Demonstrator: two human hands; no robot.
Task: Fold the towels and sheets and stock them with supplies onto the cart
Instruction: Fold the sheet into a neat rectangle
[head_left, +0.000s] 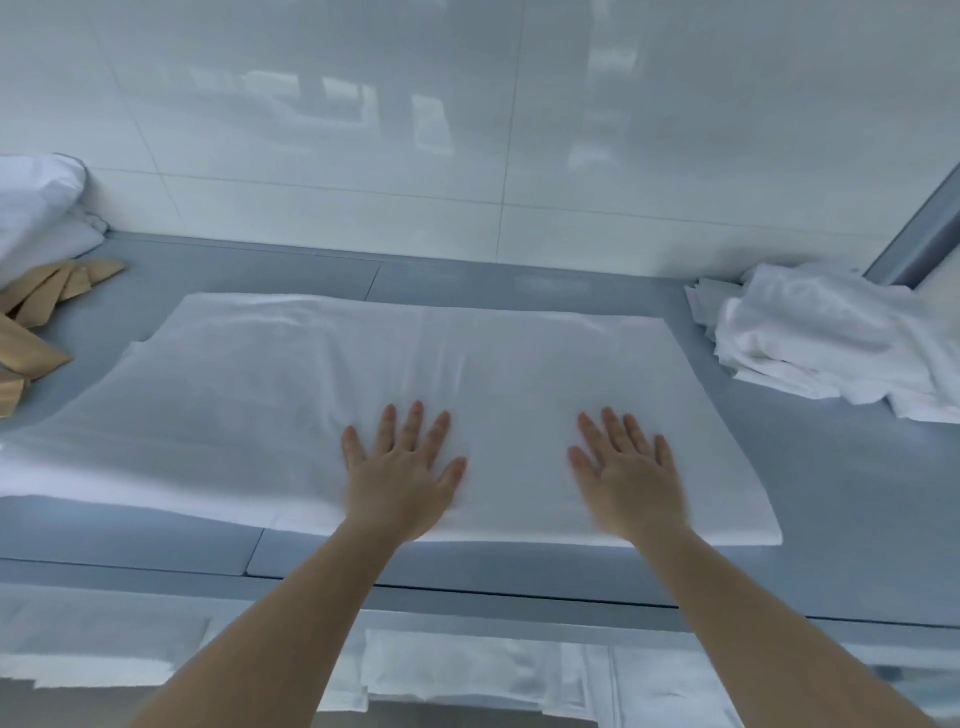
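1. At the left edge, beyond the sheet (395, 374), we see wooden pieces (36, 312) and a white bundle (36, 208), both cut off; what they are is unclear.
2. The sheet lies folded flat on the grey table (857, 493), its left end running out of view.
3. Our left hand (402, 475) presses flat on the sheet's near half, fingers straight and spread, gripping nothing.
4. Our right hand (631, 475) lies likewise flat, slightly blurred.
5. Right of the sheet sits a crumpled pile of white cloths (831, 343), partly cut off.
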